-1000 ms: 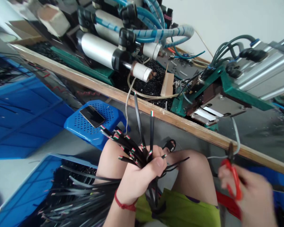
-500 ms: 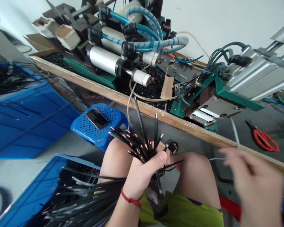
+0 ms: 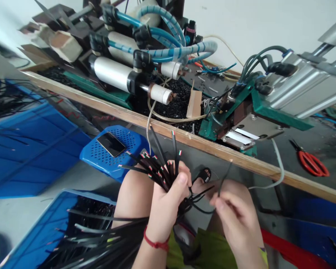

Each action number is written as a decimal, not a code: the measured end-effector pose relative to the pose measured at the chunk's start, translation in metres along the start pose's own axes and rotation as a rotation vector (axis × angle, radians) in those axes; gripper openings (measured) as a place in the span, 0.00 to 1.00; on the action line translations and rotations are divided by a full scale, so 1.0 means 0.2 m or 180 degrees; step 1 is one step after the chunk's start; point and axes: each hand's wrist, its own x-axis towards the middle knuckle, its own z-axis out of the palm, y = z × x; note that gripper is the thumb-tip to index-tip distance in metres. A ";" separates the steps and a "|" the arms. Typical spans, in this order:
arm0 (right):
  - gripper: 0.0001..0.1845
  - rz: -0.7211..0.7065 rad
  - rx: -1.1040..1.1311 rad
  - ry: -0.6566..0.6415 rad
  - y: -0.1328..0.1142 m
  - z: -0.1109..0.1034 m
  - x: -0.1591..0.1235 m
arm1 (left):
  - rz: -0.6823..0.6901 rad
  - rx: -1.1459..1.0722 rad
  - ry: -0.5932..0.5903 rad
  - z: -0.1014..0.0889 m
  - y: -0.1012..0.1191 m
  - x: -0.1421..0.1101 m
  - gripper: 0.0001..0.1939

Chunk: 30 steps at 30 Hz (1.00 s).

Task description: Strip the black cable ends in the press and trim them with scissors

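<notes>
From your right hand [image 3: 235, 220], you can pass freely at 3 o'clock, beside your knee. At 12 the wooden rim of the table [image 3: 221, 150] bars you, the green-framed press [image 3: 257, 123] behind it; at 2 a grey cable [image 3: 282, 171] hangs before the scissors [image 3: 313, 163]. At 10, black wires [image 3: 188, 204] clutter the gap to your left hand [image 3: 170, 192].

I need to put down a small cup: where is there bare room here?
The dark bench top between the red-handled scissors and the pale grey cable looks bare. A smaller patch on the perforated blue plastic stool lies right of the flat black phone. Crowded: around the silver metal cylinder, among black scraps, and over the lap, where the left hand grips black cables.
</notes>
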 end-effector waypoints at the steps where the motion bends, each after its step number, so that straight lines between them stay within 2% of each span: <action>1: 0.31 0.0117 -0.0176 0.0114 0.07 0.00 0.05 | 0.0040 -0.0063 0.0033 0.00 -0.01 0.00 0.19; 4: 0.36 0.0398 -0.0674 0.0087 0.21 0.01 0.17 | 0.0054 -0.0043 0.0077 -0.01 -0.02 0.00 0.23; 7: 0.34 0.0356 -0.0965 0.0195 0.20 -0.02 0.19 | 0.0022 0.0099 0.0060 -0.03 -0.03 0.00 0.24; 9: 0.31 0.0009 -0.1347 0.0617 0.10 -0.05 0.14 | 0.0053 0.0193 0.0110 -0.04 -0.03 0.00 0.24; 11: 0.29 -0.0641 -0.1791 0.1028 -0.05 -0.08 0.08 | 0.0078 0.0332 0.0175 -0.04 -0.03 0.00 0.25; 13: 0.25 -0.1178 -0.2015 0.1162 -0.21 -0.08 0.04 | 0.0087 0.0471 0.0214 -0.03 -0.03 0.00 0.26; 15: 0.19 -0.1301 -0.1787 0.0966 -0.36 -0.04 0.04 | 0.0097 0.0548 0.0219 -0.02 -0.03 0.01 0.25; 17: 0.11 -0.1242 -0.1304 0.0657 -0.47 0.02 0.09 | 0.0079 0.0591 0.0200 -0.01 -0.02 0.01 0.24; 20: 0.11 -0.1040 -0.0501 0.0185 -0.55 0.12 0.19 | 0.0003 0.0597 0.0142 0.00 -0.02 0.00 0.23; 22: 0.12 -0.0924 0.0035 -0.0019 -0.55 0.16 0.25 | -0.0027 0.0540 0.0147 -0.01 -0.03 0.00 0.22; 25: 0.10 -0.0864 0.0699 -0.0096 -0.51 0.21 0.29 | -0.0064 0.0387 0.0278 -0.02 -0.03 -0.01 0.24; 28: 0.09 -0.0786 0.1090 -0.0178 -0.46 0.22 0.29 | -0.0065 0.0223 0.0343 -0.02 -0.02 -0.02 0.24; 30: 0.11 -0.0678 0.1244 -0.0226 -0.43 0.22 0.28 | -0.0072 0.0164 0.0307 -0.01 -0.01 -0.02 0.25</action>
